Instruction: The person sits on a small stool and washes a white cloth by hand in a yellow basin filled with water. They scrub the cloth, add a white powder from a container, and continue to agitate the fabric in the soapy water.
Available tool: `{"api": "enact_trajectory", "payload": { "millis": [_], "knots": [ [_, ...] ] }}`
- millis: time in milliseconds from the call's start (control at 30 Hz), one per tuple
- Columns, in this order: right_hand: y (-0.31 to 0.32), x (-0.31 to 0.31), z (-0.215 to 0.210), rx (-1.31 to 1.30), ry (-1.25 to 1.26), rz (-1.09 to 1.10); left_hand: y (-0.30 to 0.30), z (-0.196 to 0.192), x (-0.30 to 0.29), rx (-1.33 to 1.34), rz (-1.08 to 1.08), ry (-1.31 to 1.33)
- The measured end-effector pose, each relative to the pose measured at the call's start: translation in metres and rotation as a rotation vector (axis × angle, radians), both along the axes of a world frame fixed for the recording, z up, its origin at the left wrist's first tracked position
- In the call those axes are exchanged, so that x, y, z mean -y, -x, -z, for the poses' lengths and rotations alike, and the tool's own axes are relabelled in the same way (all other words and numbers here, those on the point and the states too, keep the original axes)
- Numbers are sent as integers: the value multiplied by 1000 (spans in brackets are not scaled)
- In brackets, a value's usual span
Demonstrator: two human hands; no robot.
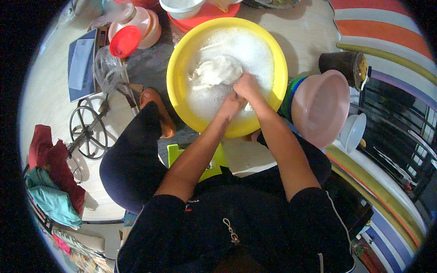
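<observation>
A wide yellow basin (172, 75) full of white suds and cloudy water stands in front of me. In it lies a bunched white cloth (217, 70), wet and partly sunk in the foam. My right hand (246, 86) is closed on the cloth's right side, knuckles up. Just below and to the left, my left hand (231, 105) is closed on a lower part of the same cloth, close against the right hand. The fingertips of both hands are hidden by the cloth and suds.
Right of the basin are a tilted pink tub (322, 109), a white bowl (353, 133) and a dark pot (343, 66). A red lid (125, 41) and pink containers stand at the far left. A black wheel-like handle (88, 132) stands left of my leg.
</observation>
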State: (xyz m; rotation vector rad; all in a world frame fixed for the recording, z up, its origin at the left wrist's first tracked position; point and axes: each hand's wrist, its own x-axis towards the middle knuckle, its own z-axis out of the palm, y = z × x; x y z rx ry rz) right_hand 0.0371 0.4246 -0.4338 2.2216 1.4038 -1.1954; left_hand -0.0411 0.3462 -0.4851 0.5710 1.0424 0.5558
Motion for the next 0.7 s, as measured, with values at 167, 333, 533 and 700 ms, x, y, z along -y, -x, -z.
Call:
{"api": "enact_trajectory", "payload": {
  "millis": [167,333,533,700],
  "knots": [
    [-20,9,14,-163,-341,20,23,-21,-24,408,-568,349],
    [-23,75,-41,-493,-963,-135,49,-55,-54,784,-854,302],
    [32,106,-90,-486,-1082,-459,51,-60,-54,717,-613,199],
    [57,73,-61,-286,-1078,-292,45,90,-18,598,-607,72]
  ]
}}
